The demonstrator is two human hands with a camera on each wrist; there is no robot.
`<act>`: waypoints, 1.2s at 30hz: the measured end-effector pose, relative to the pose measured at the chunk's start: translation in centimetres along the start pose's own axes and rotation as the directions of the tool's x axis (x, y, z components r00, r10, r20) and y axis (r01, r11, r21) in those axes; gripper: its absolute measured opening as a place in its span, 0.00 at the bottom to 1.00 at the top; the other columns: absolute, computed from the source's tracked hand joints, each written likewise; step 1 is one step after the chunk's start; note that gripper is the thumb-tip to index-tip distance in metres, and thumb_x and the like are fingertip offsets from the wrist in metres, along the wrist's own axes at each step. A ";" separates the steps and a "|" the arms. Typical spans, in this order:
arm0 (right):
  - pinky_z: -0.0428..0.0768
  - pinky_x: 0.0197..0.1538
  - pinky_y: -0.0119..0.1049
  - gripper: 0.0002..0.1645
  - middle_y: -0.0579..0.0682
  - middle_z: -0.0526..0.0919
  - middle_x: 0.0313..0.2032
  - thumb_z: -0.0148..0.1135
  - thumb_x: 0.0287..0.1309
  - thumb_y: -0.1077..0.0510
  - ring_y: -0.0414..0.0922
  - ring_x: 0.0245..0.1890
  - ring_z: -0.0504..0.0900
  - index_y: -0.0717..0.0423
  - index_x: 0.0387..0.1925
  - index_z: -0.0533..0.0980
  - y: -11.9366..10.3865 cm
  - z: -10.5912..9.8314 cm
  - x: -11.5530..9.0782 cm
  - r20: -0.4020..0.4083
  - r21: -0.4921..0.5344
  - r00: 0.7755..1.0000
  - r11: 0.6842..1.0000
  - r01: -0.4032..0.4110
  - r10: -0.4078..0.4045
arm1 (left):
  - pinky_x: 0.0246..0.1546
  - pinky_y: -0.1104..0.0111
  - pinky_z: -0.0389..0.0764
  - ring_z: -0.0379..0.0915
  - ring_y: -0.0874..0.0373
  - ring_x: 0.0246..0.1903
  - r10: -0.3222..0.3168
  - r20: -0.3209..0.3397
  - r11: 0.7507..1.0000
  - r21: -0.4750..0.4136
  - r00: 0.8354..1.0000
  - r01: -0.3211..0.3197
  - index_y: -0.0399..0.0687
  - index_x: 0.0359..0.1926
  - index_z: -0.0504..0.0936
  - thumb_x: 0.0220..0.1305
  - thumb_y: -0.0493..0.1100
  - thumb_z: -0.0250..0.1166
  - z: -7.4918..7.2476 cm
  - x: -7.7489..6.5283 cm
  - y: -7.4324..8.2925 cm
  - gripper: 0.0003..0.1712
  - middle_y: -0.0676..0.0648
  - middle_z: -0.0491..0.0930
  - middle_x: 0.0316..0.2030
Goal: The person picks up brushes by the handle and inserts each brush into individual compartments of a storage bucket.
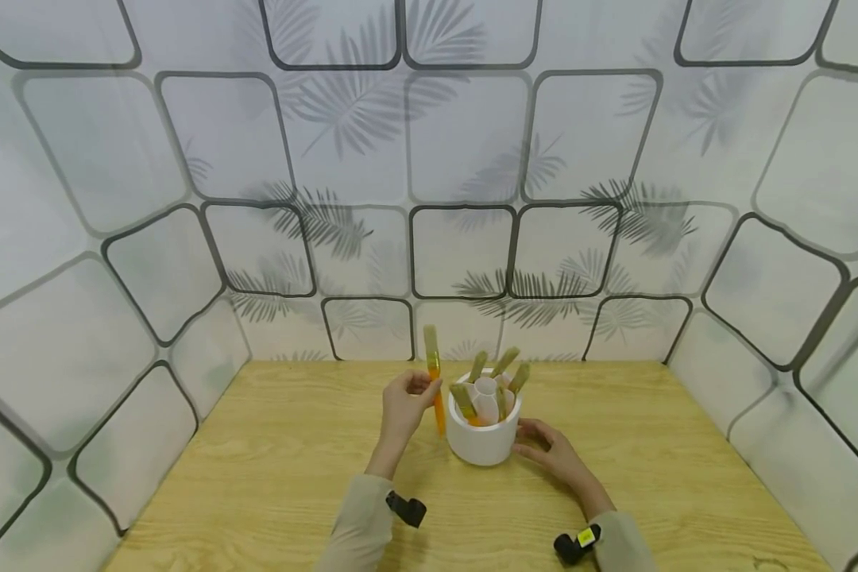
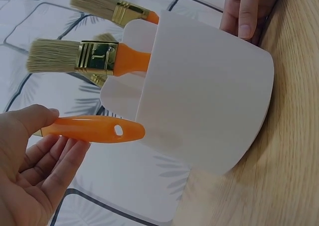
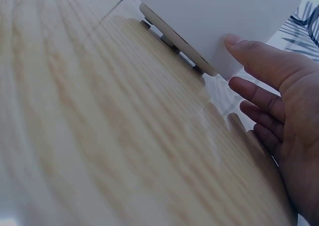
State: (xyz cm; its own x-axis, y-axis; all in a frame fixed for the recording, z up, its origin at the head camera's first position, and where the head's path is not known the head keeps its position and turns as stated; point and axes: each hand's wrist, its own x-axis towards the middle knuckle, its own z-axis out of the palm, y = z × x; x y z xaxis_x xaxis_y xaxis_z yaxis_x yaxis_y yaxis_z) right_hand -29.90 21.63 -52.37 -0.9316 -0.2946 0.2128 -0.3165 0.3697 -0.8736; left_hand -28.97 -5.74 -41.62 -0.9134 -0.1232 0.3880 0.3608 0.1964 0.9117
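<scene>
A paintbrush with an orange handle and pale bristles (image 1: 431,340) stands upright in my left hand (image 1: 403,407), pinched between thumb and fingers. Its handle (image 2: 94,129) has a small hole at the end and overlaps the rim of a round white holder (image 1: 482,446) in the left wrist view. Several similar brushes (image 2: 55,56) stand in the holder, bristles up, around a white central tube (image 1: 485,397). My right hand (image 1: 559,454) is at the holder's right side, thumb (image 3: 244,49) at its wall and the other fingers loosely bent beside it.
The holder stands on a wood-grain table (image 1: 293,461), on a base with small dark feet (image 3: 198,69). Behind and on both sides rise pale walls (image 1: 465,159) patterned with rounded outlines and leaves.
</scene>
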 end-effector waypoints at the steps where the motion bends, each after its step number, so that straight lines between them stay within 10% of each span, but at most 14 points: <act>1: 0.73 0.56 0.46 0.29 0.60 0.78 0.48 0.64 0.54 0.59 0.59 0.52 0.74 0.63 0.57 0.69 0.0 0.0 0.0 0.000 -0.001 1.000 1.000 0.001 -0.001 | 0.26 0.63 0.83 0.76 0.49 0.28 -0.004 -0.001 1.000 -0.002 1.000 0.004 0.26 0.32 0.77 0.55 0.34 0.66 0.0 0.0 0.1 0.10 0.33 0.79 0.28; 17: 0.72 0.56 0.48 0.28 0.61 0.78 0.48 0.65 0.54 0.59 0.59 0.52 0.74 0.62 0.57 0.69 -0.1 -0.1 0.0 0.005 0.002 1.000 1.000 0.004 -0.004 | 0.25 0.70 0.83 0.75 0.61 0.26 -0.001 -0.058 0.996 -0.089 0.998 -0.005 0.36 0.30 0.79 0.52 0.40 0.70 1.6 1.8 -3.9 0.11 0.41 0.80 0.27; 36: 0.72 0.56 0.49 0.29 0.59 0.79 0.48 0.65 0.54 0.59 0.59 0.52 0.75 0.63 0.57 0.69 -0.2 0.0 0.0 -0.002 -0.013 1.000 1.000 0.001 -0.001 | 0.29 0.57 0.83 0.74 0.55 0.27 0.002 -0.069 0.990 -0.144 0.998 -0.012 0.25 0.33 0.77 0.53 0.33 0.67 1.4 0.8 0.1 0.11 0.32 0.78 0.30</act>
State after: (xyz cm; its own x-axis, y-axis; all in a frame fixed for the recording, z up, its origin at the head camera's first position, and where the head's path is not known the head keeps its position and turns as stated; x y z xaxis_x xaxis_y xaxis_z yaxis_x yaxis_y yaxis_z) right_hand -29.83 21.52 -52.22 -0.9314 -0.2937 0.2148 -0.3202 0.3810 -0.8673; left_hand -29.93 -4.41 -41.40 -0.8974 -0.1897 0.3983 0.3951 0.0560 0.9169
